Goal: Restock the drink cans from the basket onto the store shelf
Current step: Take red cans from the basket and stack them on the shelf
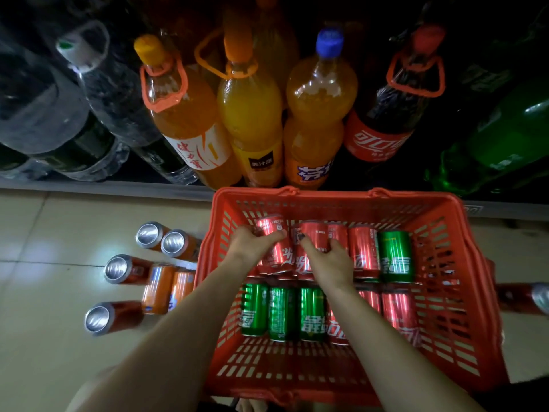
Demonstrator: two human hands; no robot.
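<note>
Red cans (364, 251), green cans (280, 313) — lying flat

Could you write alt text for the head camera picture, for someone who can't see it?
Two bare hands reach into a red plastic basket on a tiled floor: the left hand grips a red can, and the right hand grips the red can beside it. More red and green cans fill the basket, and large drink bottles line the shelf behind.

shop | shelf (89, 185) of bottled drinks (252, 114) | shopping basket (463, 233)
</note>
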